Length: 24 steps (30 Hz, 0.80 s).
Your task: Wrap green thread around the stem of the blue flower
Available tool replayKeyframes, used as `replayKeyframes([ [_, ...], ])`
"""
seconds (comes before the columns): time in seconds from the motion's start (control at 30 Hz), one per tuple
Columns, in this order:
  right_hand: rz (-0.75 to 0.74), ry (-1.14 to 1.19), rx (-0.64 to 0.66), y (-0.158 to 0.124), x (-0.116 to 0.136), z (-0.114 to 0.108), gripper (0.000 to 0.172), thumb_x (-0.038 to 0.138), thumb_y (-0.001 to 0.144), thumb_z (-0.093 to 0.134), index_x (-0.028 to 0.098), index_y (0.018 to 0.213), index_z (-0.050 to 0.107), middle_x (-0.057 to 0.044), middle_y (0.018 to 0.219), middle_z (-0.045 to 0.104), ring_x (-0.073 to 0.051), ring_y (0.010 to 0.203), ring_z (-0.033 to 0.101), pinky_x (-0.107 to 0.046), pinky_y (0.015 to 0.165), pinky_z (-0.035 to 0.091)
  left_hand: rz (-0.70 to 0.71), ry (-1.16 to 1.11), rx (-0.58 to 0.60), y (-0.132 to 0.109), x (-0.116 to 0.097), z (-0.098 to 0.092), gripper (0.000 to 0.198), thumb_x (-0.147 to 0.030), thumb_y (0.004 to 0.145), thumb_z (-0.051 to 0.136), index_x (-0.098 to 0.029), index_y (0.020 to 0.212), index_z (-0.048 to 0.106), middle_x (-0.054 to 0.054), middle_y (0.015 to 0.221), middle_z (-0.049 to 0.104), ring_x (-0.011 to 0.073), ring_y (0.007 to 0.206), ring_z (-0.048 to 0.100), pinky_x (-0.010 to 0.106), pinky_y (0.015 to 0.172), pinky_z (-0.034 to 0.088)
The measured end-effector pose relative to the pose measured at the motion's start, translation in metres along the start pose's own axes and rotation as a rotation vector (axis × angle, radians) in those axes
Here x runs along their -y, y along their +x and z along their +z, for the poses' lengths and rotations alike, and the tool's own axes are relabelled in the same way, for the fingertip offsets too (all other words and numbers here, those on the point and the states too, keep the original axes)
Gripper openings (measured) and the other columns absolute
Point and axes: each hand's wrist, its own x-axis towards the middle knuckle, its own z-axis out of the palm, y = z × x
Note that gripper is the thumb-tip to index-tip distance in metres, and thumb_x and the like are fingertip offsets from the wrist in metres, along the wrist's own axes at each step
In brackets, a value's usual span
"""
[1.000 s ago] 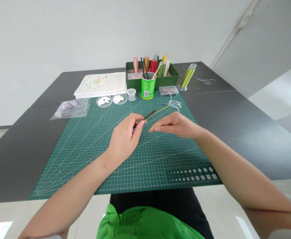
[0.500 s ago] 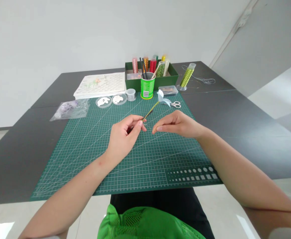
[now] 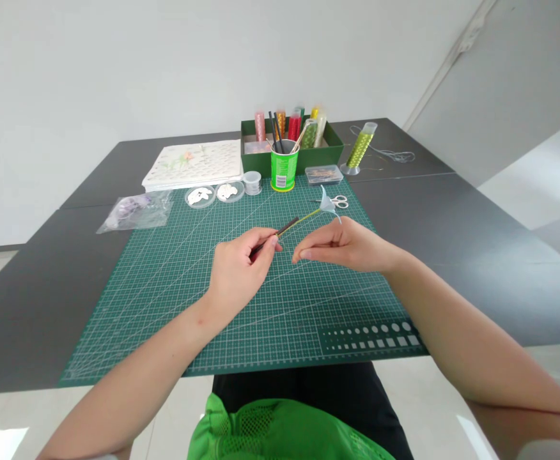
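Observation:
My left hand (image 3: 242,263) is closed in a pinch above the cutting mat (image 3: 174,287). Between its thumb and fingers runs the thin green stem of a handmade flower (image 3: 326,203) with pale blue petals, pointing up to the right. A dark slim stick (image 3: 287,226) lies along the stem in the same grip; its lower end is hidden by the palm. To the right, my right hand (image 3: 340,246) has its thumb and fingertips pressed together, a little apart from the left. Whatever is in that pinch is too fine to see. The petals hang just above its knuckles.
White-handled scissors (image 3: 340,202) lie behind the flower. Further back stand a green cup (image 3: 283,167) with sticks, a clear case (image 3: 324,174), a thread spool (image 3: 360,150) and a green box (image 3: 330,153) of spools. Dishes of white petals (image 3: 200,197) and a plastic bag (image 3: 136,211) are left.
The flower has turned and dipped to the right, so its petals now face differently. More of the dark stick shows beside the stem. Both hands have stayed nearly in place.

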Motion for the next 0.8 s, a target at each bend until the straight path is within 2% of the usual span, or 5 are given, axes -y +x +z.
replayKeyframes([
  [0.13, -0.005, 0.011, 0.038, -0.001, 0.011, 0.007, 0.026, 0.034, 0.097, 0.065, 0.014, 0.087, 0.079, 0.002, 0.063, 0.065, -0.005, 0.047, 0.039, -0.022, 0.045, 0.029, 0.038, 0.104, -0.034, 0.001, -0.001, -0.002, 0.016, -0.023, 0.099, 0.059, -0.020, 0.094, 0.074, -0.003, 0.076, 0.077, 0.0095, 0.051, 0.060, 0.022, 0.052, 0.045],
  [0.2, -0.010, 0.013, 0.057, -0.001, 0.016, 0.009, 0.026, 0.033, 0.098, 0.064, 0.014, 0.086, 0.078, 0.004, 0.059, 0.061, -0.005, 0.046, 0.035, -0.022, 0.044, 0.026, 0.067, 0.178, -0.044, 0.002, 0.001, -0.003, 0.017, -0.023, 0.101, 0.058, -0.020, 0.093, 0.072, -0.003, 0.075, 0.077, 0.0104, 0.054, 0.062, 0.023, 0.056, 0.047],
  [0.57, 0.002, 0.044, -0.162, -0.007, 0.035, 0.007, 0.022, 0.033, 0.095, 0.066, 0.018, 0.091, 0.083, -0.002, 0.074, 0.073, -0.010, 0.057, 0.050, -0.025, 0.049, 0.034, 0.447, 0.679, 0.090, -0.003, 0.007, 0.001, 0.027, -0.024, 0.108, 0.045, -0.016, 0.101, 0.069, 0.004, 0.073, 0.073, 0.0181, 0.064, 0.065, 0.029, 0.053, 0.042],
  [0.7, 0.164, 0.399, -0.173, -0.006, 0.027, 0.004, 0.026, 0.038, 0.095, 0.068, 0.016, 0.095, 0.082, 0.007, 0.048, 0.040, -0.007, 0.045, 0.027, -0.025, 0.041, 0.019, 0.567, 0.726, 0.104, -0.004, 0.002, 0.001, 0.021, -0.016, 0.103, 0.052, -0.014, 0.094, 0.070, 0.003, 0.068, 0.071, 0.0199, 0.061, 0.065, 0.032, 0.050, 0.040],
  [0.8, 0.242, 0.665, -0.147, -0.004, 0.014, 0.001, 0.029, 0.040, 0.094, 0.069, 0.014, 0.102, 0.079, 0.011, 0.050, 0.021, -0.006, 0.044, 0.014, -0.024, 0.040, 0.012, 0.635, 0.719, 0.117, -0.004, 0.002, 0.000, 0.016, -0.013, 0.100, 0.055, -0.013, 0.098, 0.071, 0.003, 0.073, 0.075, 0.0200, 0.064, 0.067, 0.033, 0.053, 0.045],
])
